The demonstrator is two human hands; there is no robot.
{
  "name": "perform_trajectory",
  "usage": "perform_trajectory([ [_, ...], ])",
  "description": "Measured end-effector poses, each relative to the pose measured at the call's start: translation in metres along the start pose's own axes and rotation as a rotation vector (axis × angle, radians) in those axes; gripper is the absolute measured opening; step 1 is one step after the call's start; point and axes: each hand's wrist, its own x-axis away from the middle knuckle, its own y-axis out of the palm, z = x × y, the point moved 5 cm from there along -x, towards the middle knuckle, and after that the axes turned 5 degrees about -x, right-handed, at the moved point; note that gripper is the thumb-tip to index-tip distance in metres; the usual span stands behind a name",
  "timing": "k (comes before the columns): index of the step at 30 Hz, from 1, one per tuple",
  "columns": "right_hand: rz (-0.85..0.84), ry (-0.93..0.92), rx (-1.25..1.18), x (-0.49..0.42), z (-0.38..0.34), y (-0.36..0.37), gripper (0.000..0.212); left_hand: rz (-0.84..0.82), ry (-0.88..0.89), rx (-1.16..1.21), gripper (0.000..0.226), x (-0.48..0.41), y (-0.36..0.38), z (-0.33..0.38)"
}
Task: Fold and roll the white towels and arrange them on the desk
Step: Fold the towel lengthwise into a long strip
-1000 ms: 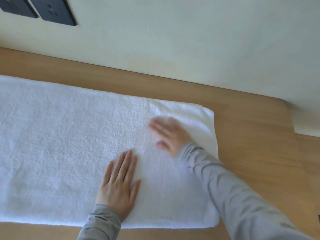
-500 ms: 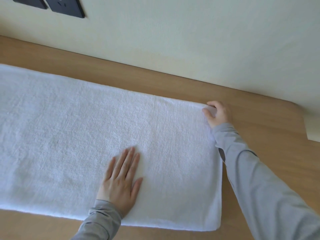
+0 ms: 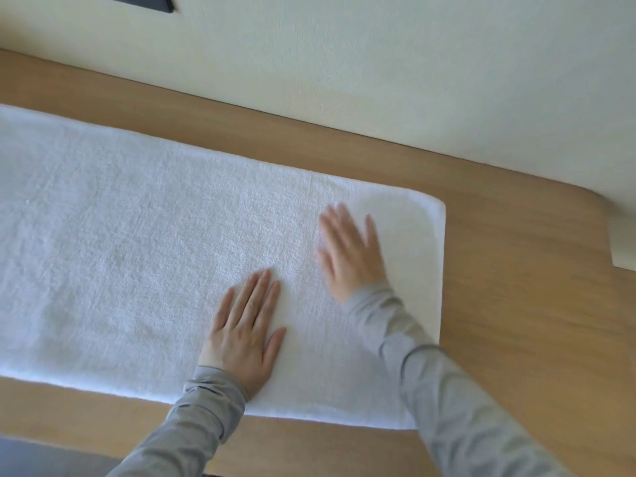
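A folded white towel (image 3: 137,253) is pressed flat on the desk (image 3: 516,304) by the left hand (image 3: 246,333) and right hand (image 3: 351,256), fingers straight, nothing grasped; smoothing appears under way, with rolling from the right end judged next.

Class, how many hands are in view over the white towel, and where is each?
2. The left hand lies flat on the white towel near its front edge. The right hand, blurred, is spread over the towel's right end. None seem hidden.

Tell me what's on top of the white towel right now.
Only two hands: left hand flat, right hand blurred, fingers spread. The white towel beneath both palms is covered.
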Motion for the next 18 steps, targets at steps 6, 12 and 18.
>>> perform_trajectory([
  [6, 0.000, 0.387, 0.076, 0.093, 0.076, -0.011, 0.066, 0.006, -0.003, -0.003, 0.063, 0.001, 0.001, -0.001],
  [12, 0.002, 0.212, 0.049, 0.136, 0.001, -0.004, 0.063, 0.014, -0.006, 0.013, 0.064, 0.000, 0.001, -0.001],
  [18, -0.174, 0.154, 0.116, 0.181, -0.003, 0.005, 0.058, 0.004, 0.004, 0.034, 0.063, 0.001, 0.000, -0.001],
])
